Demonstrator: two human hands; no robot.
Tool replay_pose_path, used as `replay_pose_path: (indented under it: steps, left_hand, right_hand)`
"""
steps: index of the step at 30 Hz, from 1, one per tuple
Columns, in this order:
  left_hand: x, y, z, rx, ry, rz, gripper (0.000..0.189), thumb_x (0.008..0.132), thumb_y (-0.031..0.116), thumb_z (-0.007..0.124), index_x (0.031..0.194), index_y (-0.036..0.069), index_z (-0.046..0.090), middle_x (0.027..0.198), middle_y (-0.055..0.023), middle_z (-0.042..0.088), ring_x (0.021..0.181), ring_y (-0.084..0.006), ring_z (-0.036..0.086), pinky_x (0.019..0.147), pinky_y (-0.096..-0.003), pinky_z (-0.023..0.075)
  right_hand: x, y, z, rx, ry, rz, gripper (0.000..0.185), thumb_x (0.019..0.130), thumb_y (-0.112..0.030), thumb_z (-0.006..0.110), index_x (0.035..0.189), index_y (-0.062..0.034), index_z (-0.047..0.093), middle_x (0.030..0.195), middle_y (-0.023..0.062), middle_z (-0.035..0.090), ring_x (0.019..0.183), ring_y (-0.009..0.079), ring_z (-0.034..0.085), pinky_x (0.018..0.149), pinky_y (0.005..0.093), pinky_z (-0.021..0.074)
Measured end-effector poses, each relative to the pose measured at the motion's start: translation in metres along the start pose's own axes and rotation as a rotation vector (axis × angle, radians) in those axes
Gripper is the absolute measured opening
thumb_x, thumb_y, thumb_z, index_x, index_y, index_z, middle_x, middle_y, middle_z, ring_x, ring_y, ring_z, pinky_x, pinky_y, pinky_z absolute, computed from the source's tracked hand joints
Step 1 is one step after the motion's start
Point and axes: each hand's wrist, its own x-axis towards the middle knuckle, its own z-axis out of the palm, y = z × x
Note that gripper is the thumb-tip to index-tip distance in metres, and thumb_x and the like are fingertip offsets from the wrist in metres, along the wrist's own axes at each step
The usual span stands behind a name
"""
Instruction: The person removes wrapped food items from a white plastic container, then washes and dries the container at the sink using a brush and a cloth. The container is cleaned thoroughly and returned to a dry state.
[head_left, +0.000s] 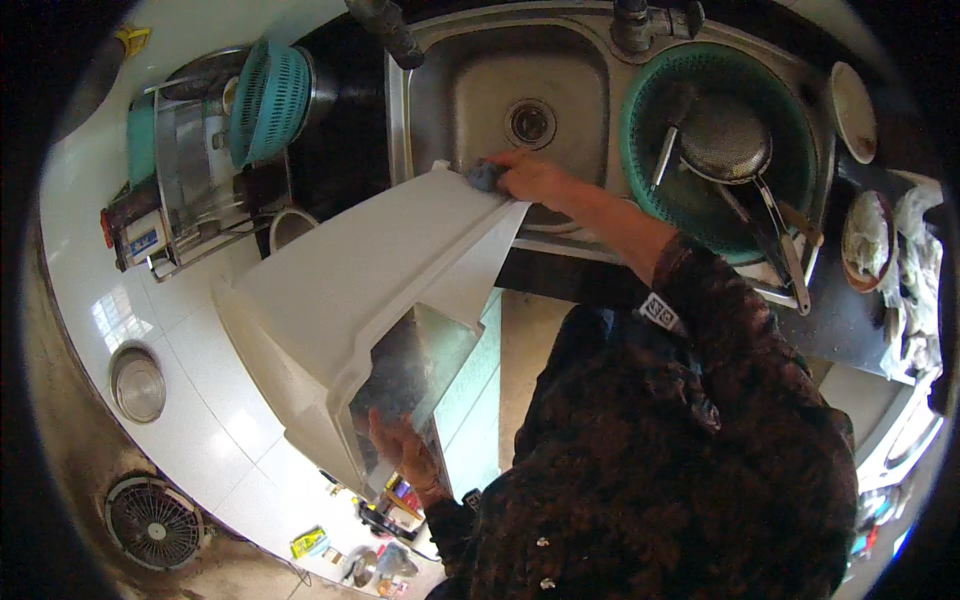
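A large off-white moulded plastic housing (360, 232) lies tilted, one end over the near-left edge of the stainless steel sink (450, 90), the wider end over the tiled counter. My right hand (532, 180) presses a bunched grey-blue cloth (485, 176) on the end of the housing above the basin. At the wider end, my left hand (405, 450) is beside the housing's lower edge, fingers spread; whether it bears any weight cannot be told. A green plastic basket (634, 127) stands right of the basin, holding a metal strainer (726, 139) and other utensils.
A metal rack (169, 172) with a teal colander (270, 105) stands left of the sink. A faucet (634, 30) rises behind it. Bowls and plastic bags (915, 277) lie at the right. A round metal lid or dish (138, 384) rests on the left counter (195, 352); a fan (154, 525) stands beyond.
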Motion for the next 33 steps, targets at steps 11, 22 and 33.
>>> replay_pose_path:
  steps: [11, 22, 33]
  left_hand:
    - [0.031, 0.052, -0.024, -0.381, 0.366, -0.287, 0.03, 0.086, 0.006, 0.052, 0.113, -0.008, 0.058, 0.071, 0.0036, 0.039, 0.058, -0.0055, 0.031, 0.054, -0.0197, 0.0313]
    - [0.062, 0.041, -0.053, 0.058, 0.144, 0.003, 0.032, 0.085, 0.011, 0.059, 0.113, -0.005, 0.06, 0.075, 0.0024, 0.043, 0.071, -0.0066, 0.042, 0.078, -0.0259, 0.0457]
    - [0.066, 0.051, -0.046, -0.025, 0.153, 0.151, 0.037, 0.082, 0.006, 0.061, 0.117, -0.004, 0.059, 0.103, -0.008, 0.058, 0.086, -0.0127, 0.054, 0.079, -0.0297, 0.0483]
  right_hand:
    - [0.003, -0.037, 0.005, -0.234, -0.046, -0.154, 0.047, 0.084, -0.018, 0.057, 0.132, -0.0129, 0.056, 0.13, 0.0096, 0.057, 0.116, 0.0235, 0.055, 0.101, 0.0313, 0.0416]
    - [-0.137, -0.033, 0.062, -0.808, 0.358, -0.948, 0.042, 0.075, -0.003, 0.064, 0.116, -0.0127, 0.063, 0.117, 0.0102, 0.061, 0.107, 0.0283, 0.056, 0.094, 0.0387, 0.0427]
    - [-0.122, 0.01, 0.243, -0.661, -0.197, -0.201, 0.03, 0.076, -0.011, 0.058, 0.104, -0.0096, 0.068, 0.1, 0.0138, 0.065, 0.099, 0.0349, 0.059, 0.084, 0.0431, 0.0477]
